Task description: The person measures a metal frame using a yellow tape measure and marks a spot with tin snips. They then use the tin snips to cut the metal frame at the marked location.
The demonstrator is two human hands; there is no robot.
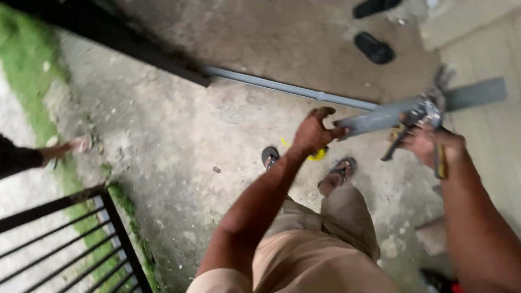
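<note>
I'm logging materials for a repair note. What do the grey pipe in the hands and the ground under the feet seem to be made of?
The grey pipe, steadied by the left hand, looks like plastic: an even matt grey with no rust or shine, though blur leaves this open. The ground seems to be bare concrete: rough, mottled grey, stained and pitted. The tool in the right hand looks metallic, but it is too blurred to say more.

Rough grey concrete floor (pixel 179 146), mossy green strip (pixel 32 81) at left — black metal railing (pixel 81 239), two dark sandals (pixel 374 48).
</note>
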